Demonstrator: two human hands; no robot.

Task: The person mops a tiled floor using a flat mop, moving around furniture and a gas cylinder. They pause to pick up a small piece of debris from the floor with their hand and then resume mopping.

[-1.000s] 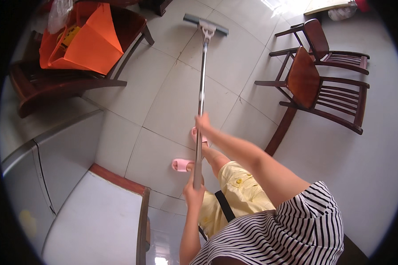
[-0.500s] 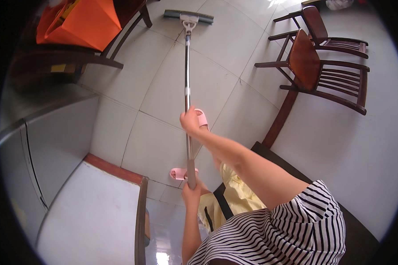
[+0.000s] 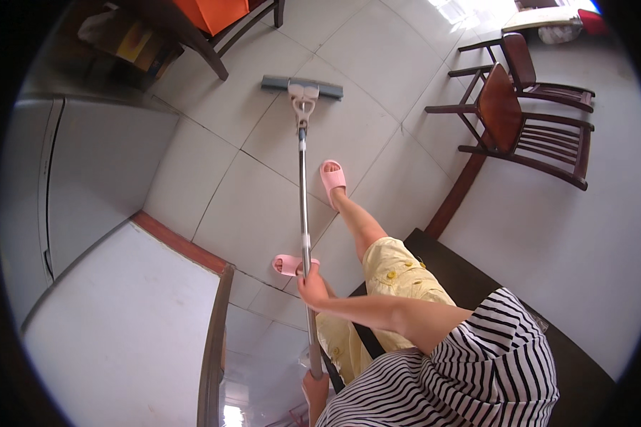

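A sponge mop with a silver pole stretches away from me across the tiled floor. Its wide blue-grey head lies flat on the tiles beyond my feet. My right hand is wrapped round the middle of the pole, just over my left foot. Lower down, close to my body, my left hand grips the grey handle end. Pink slippers are on my feet, the right one set farther forward beside the pole.
Two dark wooden chairs stand against the right wall. At left are a grey refrigerator and a white partition edged in wood. An orange bag rests on a chair at far left. A dark bench runs along my right.
Both hands have drawn the mop back toward my body, and its head has slid nearer across the tiles. More of my right foot and leg now shows.
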